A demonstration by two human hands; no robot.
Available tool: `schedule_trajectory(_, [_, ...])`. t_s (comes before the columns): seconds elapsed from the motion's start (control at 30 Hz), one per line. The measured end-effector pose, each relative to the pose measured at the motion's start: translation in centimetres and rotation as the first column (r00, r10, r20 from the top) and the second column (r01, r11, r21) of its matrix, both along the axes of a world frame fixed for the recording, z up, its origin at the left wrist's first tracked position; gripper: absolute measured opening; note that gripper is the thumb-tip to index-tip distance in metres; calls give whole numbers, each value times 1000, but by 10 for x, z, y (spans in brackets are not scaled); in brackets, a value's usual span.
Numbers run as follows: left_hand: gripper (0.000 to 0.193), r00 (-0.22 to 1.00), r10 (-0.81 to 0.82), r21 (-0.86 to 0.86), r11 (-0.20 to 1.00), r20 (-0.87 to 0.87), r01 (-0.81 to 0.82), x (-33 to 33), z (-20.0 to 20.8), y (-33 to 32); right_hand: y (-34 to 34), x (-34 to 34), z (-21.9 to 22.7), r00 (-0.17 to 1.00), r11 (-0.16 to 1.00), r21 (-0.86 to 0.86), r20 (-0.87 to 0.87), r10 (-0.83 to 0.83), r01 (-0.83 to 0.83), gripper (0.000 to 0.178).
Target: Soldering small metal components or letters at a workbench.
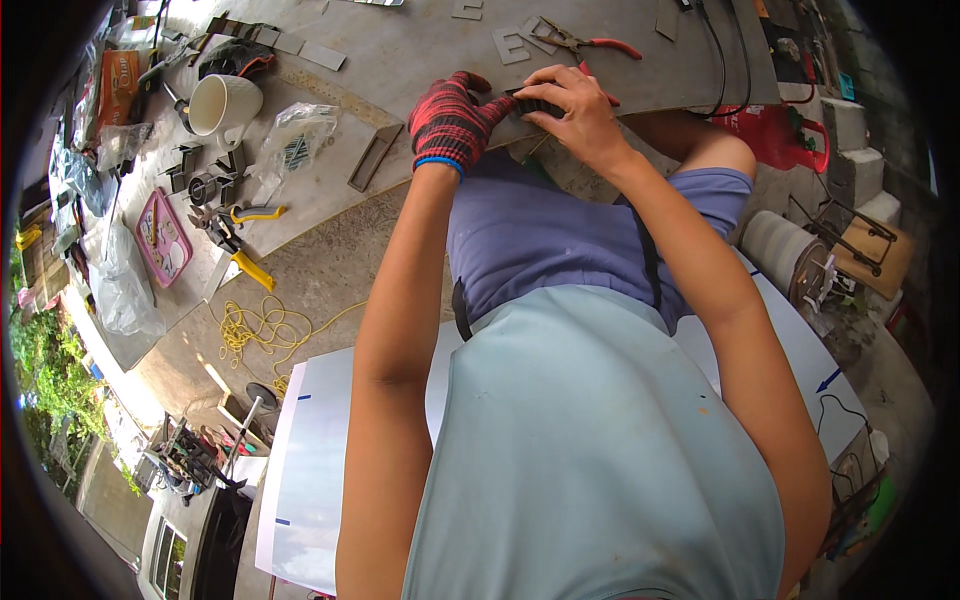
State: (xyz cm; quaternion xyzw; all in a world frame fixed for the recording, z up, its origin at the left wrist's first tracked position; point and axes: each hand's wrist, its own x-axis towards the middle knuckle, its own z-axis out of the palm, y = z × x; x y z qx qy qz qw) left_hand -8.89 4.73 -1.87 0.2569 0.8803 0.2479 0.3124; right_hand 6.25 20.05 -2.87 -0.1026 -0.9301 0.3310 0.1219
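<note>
My left hand (452, 122) wears a red-and-black knitted glove with a blue cuff. Its fingers are bent together at the left end of a small dark ridged piece (538, 106). My bare right hand (582, 112) pinches that same piece from above and the right, between thumb and fingertips, at the table's near edge. Much of the piece is covered by my fingers. Just beyond the hands lie pliers with red handles (575, 42) and a flat letter-shaped grey cut-out (511, 46). To the left of my glove, a narrow rectangular metal frame (375, 157) rests on the table.
On the grey table (400, 50) at left are a white mug (224, 105), a plastic bag of screws (297, 150), yellow-handled cutters (235, 240) and a pink tray (163, 237). Black cables (716, 60) hang over the right edge near a red gas cylinder (770, 137). Yellow cord (262, 330) lies on the floor.
</note>
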Motion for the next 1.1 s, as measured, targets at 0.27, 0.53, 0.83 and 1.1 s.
schedule_trajectory(0.27, [45, 999, -23, -25, 999, 25, 24, 2, 1, 2, 5, -5, 2, 996, 996, -36, -51, 76, -78, 35])
schedule_trajectory(0.53, [43, 1000, -13, -11, 1000, 25, 13, 0, 0, 2, 5, -3, 3, 996, 996, 12, -5, 89, -89, 38])
schedule_trajectory(0.83, [45, 999, -23, -2, 1000, 31, 23, 0, 4, 2, 12, -8, 9, 987, 988, 49, 82, 140, -144, 40])
schedule_trajectory(1.1, [44, 999, -31, -10, 999, 13, 31, 2, 6, 1, 15, -13, 13, 975, 979, -16, 92, 202, -201, 42])
